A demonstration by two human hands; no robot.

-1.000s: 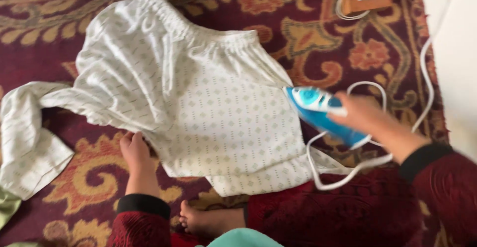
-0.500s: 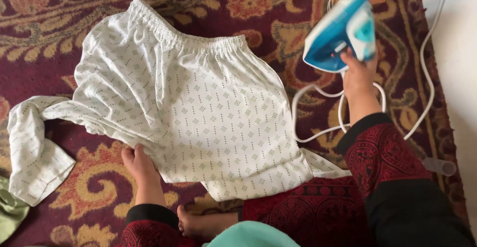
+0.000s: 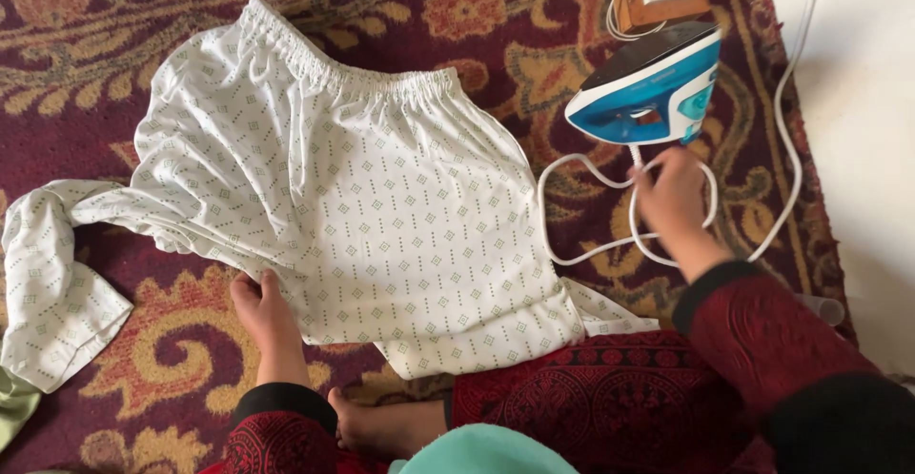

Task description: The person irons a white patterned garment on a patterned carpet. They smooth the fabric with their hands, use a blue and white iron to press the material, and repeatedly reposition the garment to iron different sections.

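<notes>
One pair of white patterned trousers (image 3: 362, 198) lies spread on the carpet (image 3: 162, 341) — the left hand (image 3: 262, 307) pinches its lower edge. Right hand (image 3: 672, 198), fingers loosely curled, sits just below the upright blue iron (image 3: 653, 88) — touching its white cord (image 3: 610, 174).

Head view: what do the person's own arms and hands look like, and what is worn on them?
Both hands are bare: no gloves, and no rings or bracelets that I can make out. The left hand comes out of a dark red patterned sleeve ending in a black cuff. The right hand has a matching red patterned sleeve with a black band at the wrist and black fabric further up.
</notes>
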